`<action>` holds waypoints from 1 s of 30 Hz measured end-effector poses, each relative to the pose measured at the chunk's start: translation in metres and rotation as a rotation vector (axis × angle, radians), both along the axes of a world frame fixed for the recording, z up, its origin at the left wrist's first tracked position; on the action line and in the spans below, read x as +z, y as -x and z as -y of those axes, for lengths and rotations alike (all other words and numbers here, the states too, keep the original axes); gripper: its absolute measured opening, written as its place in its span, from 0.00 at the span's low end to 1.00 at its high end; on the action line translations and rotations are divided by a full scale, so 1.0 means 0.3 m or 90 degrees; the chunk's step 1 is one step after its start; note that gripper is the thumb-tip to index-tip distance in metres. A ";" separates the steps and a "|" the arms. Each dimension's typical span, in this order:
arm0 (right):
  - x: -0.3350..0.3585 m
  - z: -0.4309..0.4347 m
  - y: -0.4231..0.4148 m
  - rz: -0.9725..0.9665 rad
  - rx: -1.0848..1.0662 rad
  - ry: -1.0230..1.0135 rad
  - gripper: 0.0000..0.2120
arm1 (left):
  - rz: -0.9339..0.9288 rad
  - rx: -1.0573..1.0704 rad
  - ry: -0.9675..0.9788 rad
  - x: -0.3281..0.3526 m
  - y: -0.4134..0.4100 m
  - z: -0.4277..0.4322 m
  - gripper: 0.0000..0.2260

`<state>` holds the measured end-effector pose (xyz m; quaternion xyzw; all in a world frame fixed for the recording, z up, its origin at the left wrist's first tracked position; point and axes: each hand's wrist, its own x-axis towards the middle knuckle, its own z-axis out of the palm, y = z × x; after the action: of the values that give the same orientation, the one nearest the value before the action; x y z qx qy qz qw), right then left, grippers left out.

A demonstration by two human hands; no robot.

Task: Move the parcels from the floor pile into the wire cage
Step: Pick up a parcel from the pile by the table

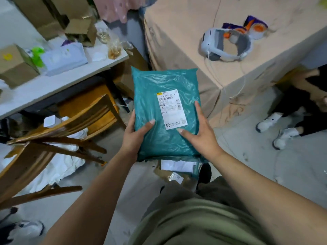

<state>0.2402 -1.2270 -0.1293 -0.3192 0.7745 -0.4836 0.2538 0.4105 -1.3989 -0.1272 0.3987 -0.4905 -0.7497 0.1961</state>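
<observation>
Teal plastic mailer parcel w/ white shipping label (166, 114) held mid-air, centre of scene, above the floor. Left hand (136, 135) grips its left edge, thumb on top; right hand (200, 133) grips the right edge. More parcels (177, 172) lie on the floor just below. Wooden chair (58, 131) at left.

Left grip (136, 134), right grip (200, 133) clasping

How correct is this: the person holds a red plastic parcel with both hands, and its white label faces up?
One detail is wrong: the parcel is teal green, not red, as the head view shows. The rest stands: the left hand and the right hand hold it by its sides, thumbs on top, and its white label faces up.
</observation>
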 end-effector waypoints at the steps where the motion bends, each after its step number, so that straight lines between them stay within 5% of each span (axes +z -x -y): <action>1: 0.007 -0.027 0.001 0.011 -0.023 0.014 0.51 | -0.011 -0.029 0.013 0.003 0.018 -0.008 0.33; 12: 0.069 -0.395 0.146 0.322 -0.326 0.160 0.42 | -0.069 -0.223 0.027 0.058 0.326 -0.248 0.36; 30: 0.088 -1.475 0.470 0.171 -0.564 0.168 0.39 | -0.055 -0.708 0.348 0.055 1.015 -1.192 0.31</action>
<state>0.0993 -0.7845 -0.1028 0.0775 0.7282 -0.6765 0.0783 0.1058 -1.0413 -0.1106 -0.0120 -0.7905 -0.6026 -0.1090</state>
